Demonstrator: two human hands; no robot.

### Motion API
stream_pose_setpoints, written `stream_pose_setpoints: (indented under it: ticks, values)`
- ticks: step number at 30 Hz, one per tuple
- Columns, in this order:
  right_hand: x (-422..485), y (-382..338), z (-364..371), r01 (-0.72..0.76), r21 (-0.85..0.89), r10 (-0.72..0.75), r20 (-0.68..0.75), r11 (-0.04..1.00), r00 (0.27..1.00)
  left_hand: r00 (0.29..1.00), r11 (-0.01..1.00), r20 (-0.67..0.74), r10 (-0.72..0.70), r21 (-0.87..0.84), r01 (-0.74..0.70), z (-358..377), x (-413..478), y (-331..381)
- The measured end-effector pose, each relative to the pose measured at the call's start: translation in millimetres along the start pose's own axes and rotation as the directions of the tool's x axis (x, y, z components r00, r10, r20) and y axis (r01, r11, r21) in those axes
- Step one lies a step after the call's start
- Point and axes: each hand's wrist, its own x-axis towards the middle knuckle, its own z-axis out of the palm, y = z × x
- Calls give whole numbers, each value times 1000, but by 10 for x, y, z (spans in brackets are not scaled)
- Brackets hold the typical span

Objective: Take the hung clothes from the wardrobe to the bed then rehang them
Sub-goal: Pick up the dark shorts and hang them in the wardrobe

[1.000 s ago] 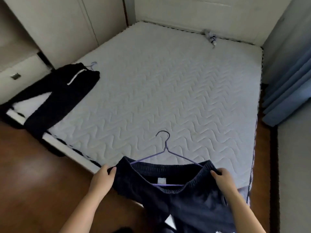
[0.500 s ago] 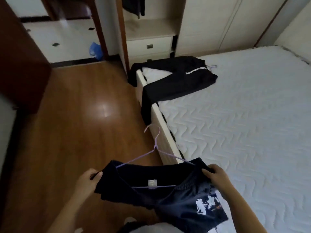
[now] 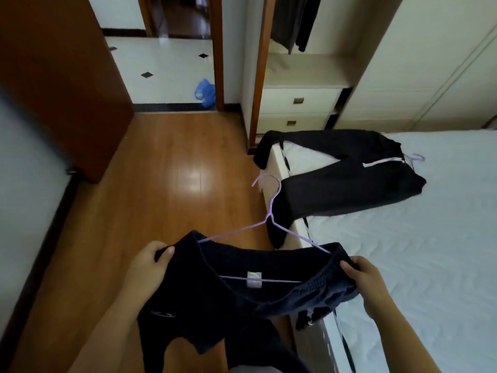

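I hold dark navy shorts (image 3: 231, 300) on a purple wire hanger (image 3: 270, 219) in front of me, over the floor by the bed's corner. My left hand (image 3: 149, 267) grips the left end of the waistband and my right hand (image 3: 367, 281) grips the right end. The hanger's hook points away from me. Black trousers with a white stripe (image 3: 347, 179) lie on a second purple hanger across the near corner of the bed (image 3: 430, 251). The open wardrobe (image 3: 304, 71) stands beyond, with dark clothes (image 3: 294, 20) hanging inside.
Two drawers (image 3: 298, 100) sit low in the wardrobe. A brown door (image 3: 61, 76) stands open at the left. A blue bag (image 3: 205, 92) lies in the doorway on the tiled floor. Wooden floor (image 3: 172, 168) runs between me and the wardrobe.
My view has swung left from the bed towards the wardrobe and doorway. Both hands keep hold of the shorts on the hanger, now over the floor beside the bed.
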Motion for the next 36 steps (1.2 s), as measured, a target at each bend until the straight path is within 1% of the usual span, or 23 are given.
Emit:
stream_pose_setpoints:
  ticks: [4,7,9,10,14,15,18,21,23,25,29,32,36]
  values:
    - [881,-760,148,86,40,-84,-40,995,996,994,994,-65,93,-46,-96,-142,779,679]
    - [1453,-1323,248,138,72,-136,-26,988,990,981,988,-126,149,-10,-152,-226,1300,1074]
    - [1786,-1658,339,147,86,-147,-1,985,989,980,989,-134,144,40,-140,-289,1652,1246]
    - [1956,-1807,411,154,74,-156,15,985,988,984,993,-137,114,53,-108,-331,1831,1296]
    - [2567,-2314,819,199,-2,-198,102,980,975,974,999,-226,32,-1,-33,-500,2559,1363]
    - [2722,-2437,951,208,-18,-204,114,978,972,966,1000,-255,30,2,-31,-545,2771,1389]
    - [3238,-2801,1380,215,-52,-207,129,975,970,948,992,-301,102,106,-74,-692,3517,1510]
    - [3748,-3187,1801,205,-80,-196,117,975,974,940,990,-328,96,126,-57,-857,4288,1694]
    - [4090,-3466,2049,182,-80,-175,86,980,981,943,989,-323,83,142,-39,-987,4773,1818]
    - [4381,-3766,2252,184,-118,-179,53,976,982,951,987,-303,67,162,-18,-1107,5237,1928]
    - [4924,-4324,2457,203,-148,-210,-32,968,977,965,988,-250,73,150,-36,-1233,6214,2255]
    - [5236,-4552,2401,179,-125,-191,-98,976,977,977,985,-173,124,139,-100,-1178,6809,2651]
    - [5659,-4669,2123,117,-78,-130,-186,990,974,974,976,-75,216,47,-213,-882,7416,3206]
